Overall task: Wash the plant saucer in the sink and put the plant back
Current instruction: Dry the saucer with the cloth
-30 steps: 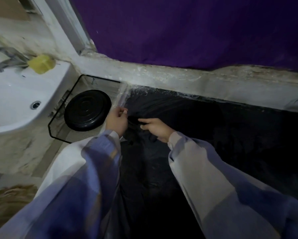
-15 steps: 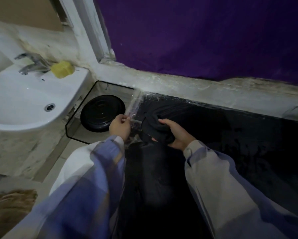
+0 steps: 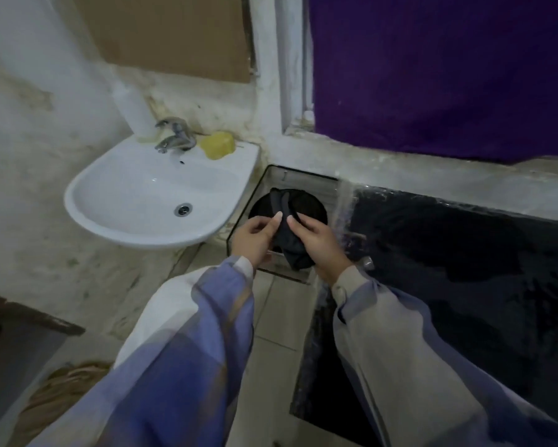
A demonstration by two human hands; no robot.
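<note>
The left hand pinches and the right hand grips a dark cloth between them. It hangs over the black saucer, beside the right edge of the sink.

- Rough whitewashed wall, stained and flaking, fills the left side.
- A brown cardboard panel is fixed high on that wall.
- A white window frame stands upright beside it; a purple cloth covers the opening to its right.
- Below the cloth runs a pale, crumbling ledge.
- Under the ledge lies a black surface under crinkled clear film.
- The floor is pale tile.
- A woven straw piece lies at lower left, near a dark wooden edge.
- The light is dim and cool.
</note>
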